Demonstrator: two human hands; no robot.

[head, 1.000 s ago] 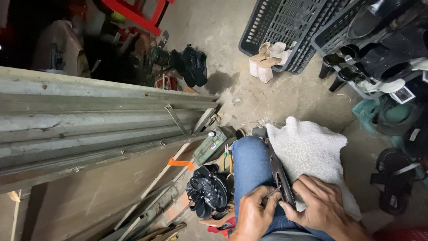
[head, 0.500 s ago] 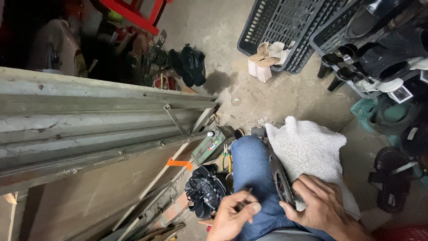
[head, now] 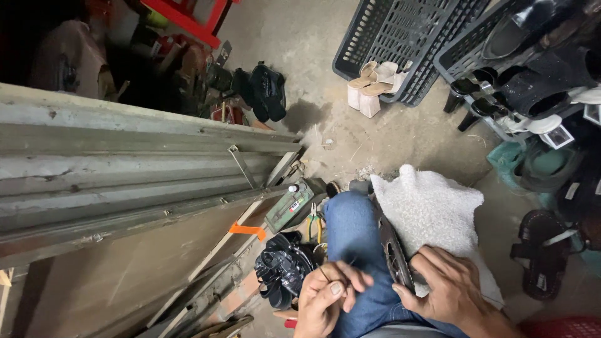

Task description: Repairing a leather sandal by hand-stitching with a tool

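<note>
A flat green rectangular box (head: 290,207), possibly a tin or a battery case, is lying on the floor just beside the person's knee, carrying a pale label strip on its top. Near the picture's right edge, a small white-framed card or tag (head: 557,136) is sitting among the dark shoes. No screens or signs are showing anywhere.

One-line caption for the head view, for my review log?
Left hand pinches a thin needle-like tool; right hand steadies a dark sandal on the knee.

two hands (head: 325,300), two black crates (head: 400,44), perhaps one pliers (head: 315,226).
</note>
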